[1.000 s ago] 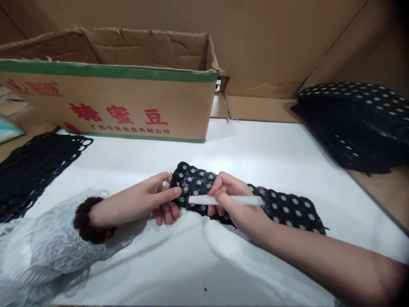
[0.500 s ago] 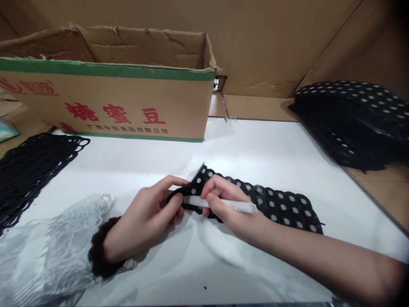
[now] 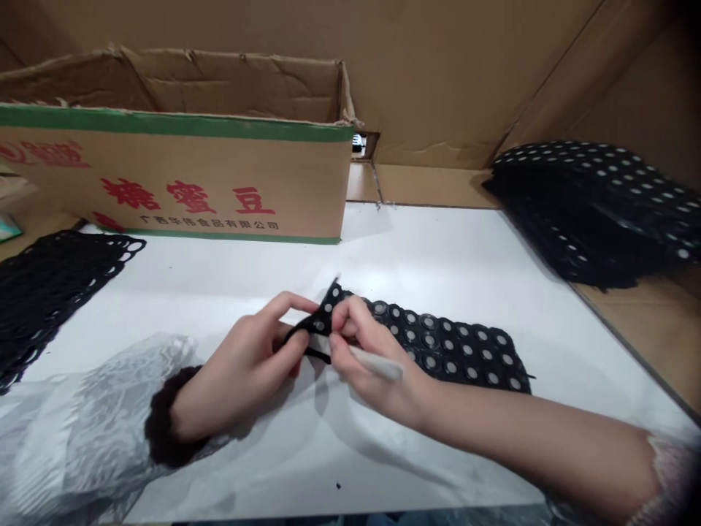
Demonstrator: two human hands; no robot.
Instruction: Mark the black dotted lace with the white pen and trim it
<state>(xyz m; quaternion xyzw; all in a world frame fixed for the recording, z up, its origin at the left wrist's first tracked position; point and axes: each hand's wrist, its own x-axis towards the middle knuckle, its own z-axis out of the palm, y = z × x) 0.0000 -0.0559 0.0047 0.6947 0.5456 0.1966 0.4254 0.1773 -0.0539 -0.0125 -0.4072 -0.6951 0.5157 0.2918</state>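
A black rubber strip [image 3: 449, 349] studded with small round pieces lies across the white table [image 3: 438, 248]. My left hand [image 3: 252, 365] pinches its left end and holds that end bent up. My right hand [image 3: 366, 358] is closed round a thin white stick tool [image 3: 377, 365], with its fingertips at the lifted corner of the strip. Both hands meet at the strip's left end.
An open cardboard box [image 3: 180, 175] with red lettering stands at the back left. A pile of empty black perforated strips [image 3: 49, 285] lies at the left. A stack of filled black strips [image 3: 596, 208] sits at the right on cardboard. Cardboard walls enclose the back.
The strip's left end, flat a second ago, has been lifted and bent up by my left hand. My right hand has slid left along the strip with the white tool.
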